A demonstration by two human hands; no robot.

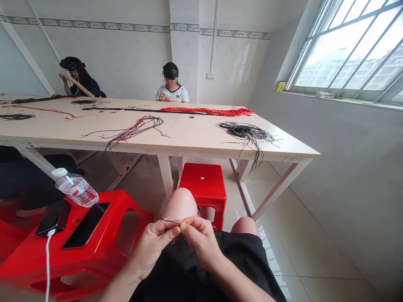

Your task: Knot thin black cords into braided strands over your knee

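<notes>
Between my hands, above my lap, runs a thin black cord [170,221]. My left hand [154,239] pinches it between thumb and fingers, and a short end sticks out over the index finger. Right beside it, my right hand [201,239] has its thumb and index finger closed on the same cord, fingertips touching those of the left. A bit of dark cord hangs below the right hand against the black clothing. The part of the cord under the fingertips is hidden.
On the long table [189,140] lie a black cord bundle [245,131], mixed red and black cords [138,128] and a red bundle [208,111]. A red stool [116,209] at left carries a bottle [77,188] and a phone [86,225]. Two people sit across the table.
</notes>
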